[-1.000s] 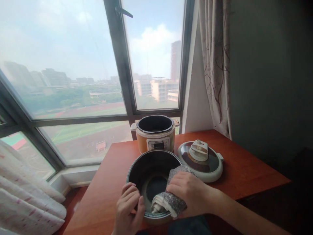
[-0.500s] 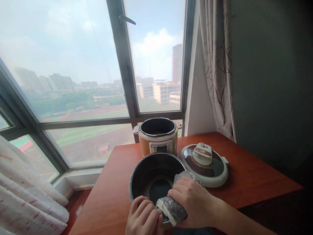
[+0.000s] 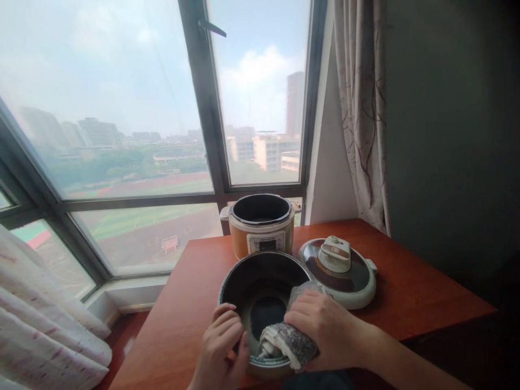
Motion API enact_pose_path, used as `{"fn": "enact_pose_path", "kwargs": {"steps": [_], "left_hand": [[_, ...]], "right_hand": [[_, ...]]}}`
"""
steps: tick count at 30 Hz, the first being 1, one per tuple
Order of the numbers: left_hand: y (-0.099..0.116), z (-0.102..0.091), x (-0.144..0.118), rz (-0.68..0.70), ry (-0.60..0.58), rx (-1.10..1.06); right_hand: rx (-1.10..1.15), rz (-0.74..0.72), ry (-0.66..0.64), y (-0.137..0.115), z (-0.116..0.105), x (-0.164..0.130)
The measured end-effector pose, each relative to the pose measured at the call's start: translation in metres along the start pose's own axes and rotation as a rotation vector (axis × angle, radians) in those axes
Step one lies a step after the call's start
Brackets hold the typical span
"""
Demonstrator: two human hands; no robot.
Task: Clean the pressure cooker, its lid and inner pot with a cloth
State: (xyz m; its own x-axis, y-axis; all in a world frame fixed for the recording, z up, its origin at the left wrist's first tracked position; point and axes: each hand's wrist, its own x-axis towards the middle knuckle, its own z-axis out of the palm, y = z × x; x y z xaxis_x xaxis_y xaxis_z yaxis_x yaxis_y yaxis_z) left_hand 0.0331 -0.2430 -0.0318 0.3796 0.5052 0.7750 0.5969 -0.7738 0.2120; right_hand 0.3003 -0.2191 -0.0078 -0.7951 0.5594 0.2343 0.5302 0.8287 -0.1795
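So you've got the round, dark-lined metal inner pot (image 3: 262,303) sitting at the near edge of the reddish-brown wooden table (image 3: 414,292), mouth up, right in front of you. Your right hand (image 3: 325,327) is closed around a folded, speckled grey cloth (image 3: 290,338), soft and nubbly, and it's draped over the pot's near-right rim with the wad pressed against the inside wall. Your left hand (image 3: 221,349) sits on the near-left rim, fingers curled over the edge, gripping the pot. So the pot lies between both hands, with the cloth hand a bit farther inside; the bare far wall of the pot is away from you, toward the window.

Just behind the pot, touching or nearly so, stands the orange-and-cream cooker base (image 3: 262,227), open on top and looking hollow, control panel facing you. To the right of the pot lies the round cream-rimmed lid with a dark glossy top and a white handle (image 3: 339,268), flat on the table. Past that, patterned beige curtain (image 3: 359,108) and the big window (image 3: 122,108).
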Motion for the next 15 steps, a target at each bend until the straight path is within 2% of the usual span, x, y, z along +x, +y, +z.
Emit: {"fn": "enact_pose_path", "kwargs": {"steps": [5,8,10,12,14,15], "left_hand": [[-0.042,-0.009,0.010,-0.023,-0.024,-0.179],[-0.047,-0.012,0.016,-0.044,-0.004,-0.194],[-0.036,-0.012,0.016,-0.073,0.018,-0.139],[-0.014,-0.009,0.012,-0.097,0.023,-0.048],[0.011,-0.002,0.005,-0.052,-0.014,0.056],[0.022,0.003,0.001,0.014,-0.026,0.112]], "right_hand": [[0.083,-0.027,0.022,0.020,-0.011,-0.006],[0.064,0.014,0.010,0.020,-0.010,-0.006],[0.042,0.027,-0.007,0.015,-0.009,-0.005],[0.006,0.037,-0.011,0.007,-0.007,-0.002],[-0.052,0.049,-0.014,-0.006,-0.004,0.002],[-0.090,0.050,-0.013,-0.014,-0.001,0.005]]}}
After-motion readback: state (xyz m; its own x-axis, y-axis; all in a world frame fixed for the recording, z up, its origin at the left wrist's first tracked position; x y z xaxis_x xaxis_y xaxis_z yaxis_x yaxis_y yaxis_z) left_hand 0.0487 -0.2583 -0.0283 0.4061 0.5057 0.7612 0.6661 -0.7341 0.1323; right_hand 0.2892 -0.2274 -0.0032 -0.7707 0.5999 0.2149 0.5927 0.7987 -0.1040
